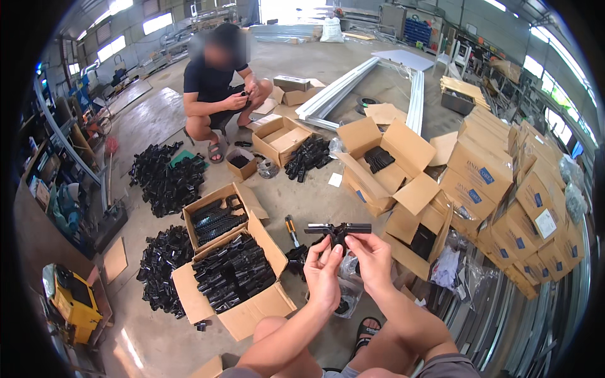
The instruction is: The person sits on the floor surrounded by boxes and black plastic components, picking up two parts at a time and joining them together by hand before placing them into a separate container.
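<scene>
Both my hands are raised at the middle of the head view, pinching a black T-shaped bracket (359,228) with a straight bar across its top. My left hand (324,277) grips its lower middle from the left, thumb pressed against it. The fingers of my right hand (372,255) close on it from the right, under the bar. To the left of my hands stands an open cardboard box (249,320) filled with similar black parts. A tool with orange and black handles (291,230) lies on the floor beyond my left hand. Beneath my hands, a clear plastic bag (346,296) is partly hidden.
Piles of black parts (162,271) lie left of the boxes. Ahead, a person (217,88) squats, handling a small dark part. Open cartons (403,148) and stacked boxes (479,167) stand to the right, above long metal profiles (504,327). A white frame (340,94) lies farther back.
</scene>
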### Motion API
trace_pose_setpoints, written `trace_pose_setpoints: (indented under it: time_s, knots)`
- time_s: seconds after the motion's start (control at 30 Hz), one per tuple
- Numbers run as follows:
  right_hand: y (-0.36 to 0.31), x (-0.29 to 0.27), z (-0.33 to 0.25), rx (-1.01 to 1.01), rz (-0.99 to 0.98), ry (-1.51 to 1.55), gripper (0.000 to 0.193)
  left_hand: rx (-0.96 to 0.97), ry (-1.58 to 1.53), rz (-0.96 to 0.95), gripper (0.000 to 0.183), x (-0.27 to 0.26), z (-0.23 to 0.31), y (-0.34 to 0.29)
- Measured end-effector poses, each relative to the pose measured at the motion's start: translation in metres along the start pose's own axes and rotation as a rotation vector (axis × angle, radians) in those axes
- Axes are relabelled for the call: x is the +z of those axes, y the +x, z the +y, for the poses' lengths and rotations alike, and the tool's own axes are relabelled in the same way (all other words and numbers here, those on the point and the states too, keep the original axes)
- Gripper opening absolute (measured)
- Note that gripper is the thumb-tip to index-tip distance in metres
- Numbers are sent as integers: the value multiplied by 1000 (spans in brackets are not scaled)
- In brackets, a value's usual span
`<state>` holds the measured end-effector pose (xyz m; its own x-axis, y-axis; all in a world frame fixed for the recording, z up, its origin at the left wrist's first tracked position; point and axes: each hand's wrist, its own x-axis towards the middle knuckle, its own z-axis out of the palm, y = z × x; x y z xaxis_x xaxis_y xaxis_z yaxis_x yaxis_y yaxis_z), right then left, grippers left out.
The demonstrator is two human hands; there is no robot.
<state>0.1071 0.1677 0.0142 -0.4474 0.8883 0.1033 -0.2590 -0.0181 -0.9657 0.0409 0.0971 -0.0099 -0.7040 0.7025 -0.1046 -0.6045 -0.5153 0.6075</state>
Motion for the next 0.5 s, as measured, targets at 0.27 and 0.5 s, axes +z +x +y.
trace_pose_setpoints:
  time_s: [0.27,0.5]
  knots:
    - [-8,5,6,62,86,126,18,73,49,25,31,-4,-5,-1]
    - [-8,1,8,124,105,197,18,61,67,23,32,-3,-6,-1]
